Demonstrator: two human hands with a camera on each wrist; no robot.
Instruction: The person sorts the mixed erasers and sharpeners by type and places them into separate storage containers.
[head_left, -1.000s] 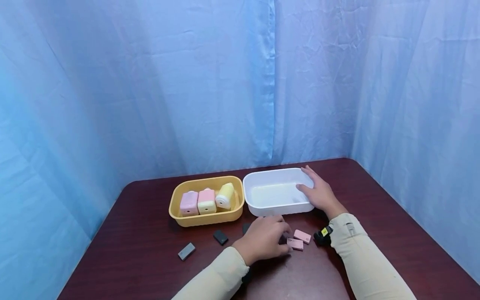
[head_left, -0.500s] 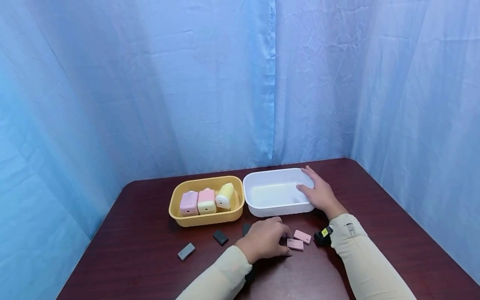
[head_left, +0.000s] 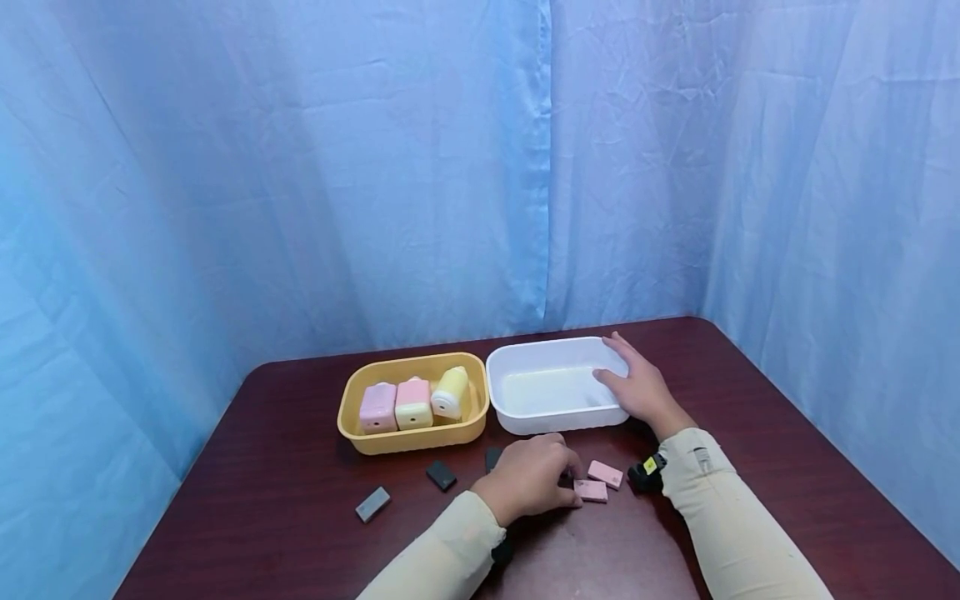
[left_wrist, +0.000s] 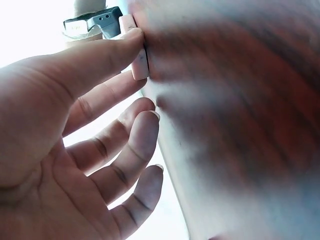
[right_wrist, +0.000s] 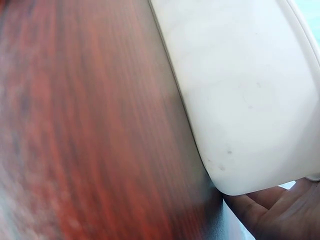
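My left hand [head_left: 528,475] is low over the table, thumb and index finger at a small pink eraser-like block [head_left: 592,490]. In the left wrist view they pinch that block [left_wrist: 140,64], while the other fingers curl loosely around nothing. A second pink block [head_left: 605,473] lies just behind it. My right hand [head_left: 641,387] grips the right end of a white plastic basket [head_left: 558,422], thumb inside the rim. In the right wrist view, the basket wall [right_wrist: 250,100] hides part of the right hand [right_wrist: 285,210].
A yellow basket [head_left: 423,439] stands left of the white one, with a purple [head_left: 378,407], a pink-and-cream [head_left: 414,404] and a yellow-and-white carton-shaped piece [head_left: 451,392] inside. Two dark blocks [head_left: 441,475] and a grey block [head_left: 372,504] lie in front. Curtains [head_left: 450,167] surround the table.
The left hand has shifted slightly right, then stays at the pink block, which has barely moved. The right hand and both baskets keep their places.
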